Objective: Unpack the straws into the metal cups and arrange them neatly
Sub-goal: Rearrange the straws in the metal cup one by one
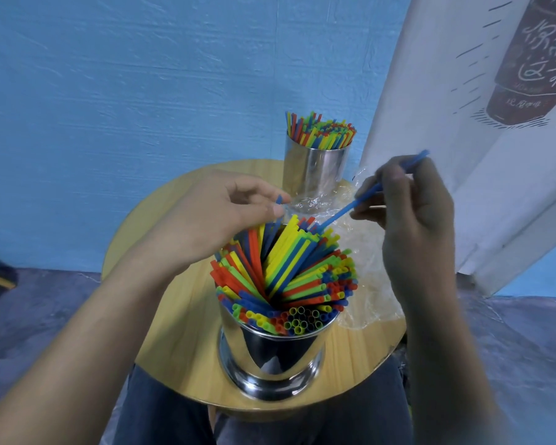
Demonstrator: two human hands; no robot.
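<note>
— What sits closest?
— A shiny near metal cup (276, 358) at the front edge of the round wooden desk (180, 316), just above the person's dark trousers (161, 412). It is packed with coloured straws (283, 274), red, yellow, green and blue, fanning out over its rim.
— And the hands?
— The left grip (219, 213) hovers over the cup's far side. Its thumb and forefinger pinch the top of a short blue straw end (279, 199) that stands among the others. The right grip (414, 213) is a little higher, with its fingers curled round a long blue straw (341, 213). That straw slants down so its lower tip reaches the top of the bundle.
— Anything beside the cup?
— Crumpled clear plastic wrap (373, 284) lies on the desk to the right and behind.
— Farther back?
— A far metal cup (315, 168) stands upright at the rear edge, with a second bunch of straws (321, 130) in it. Behind it hang a white printed banner (463, 123) and a blue wall (142, 75).
</note>
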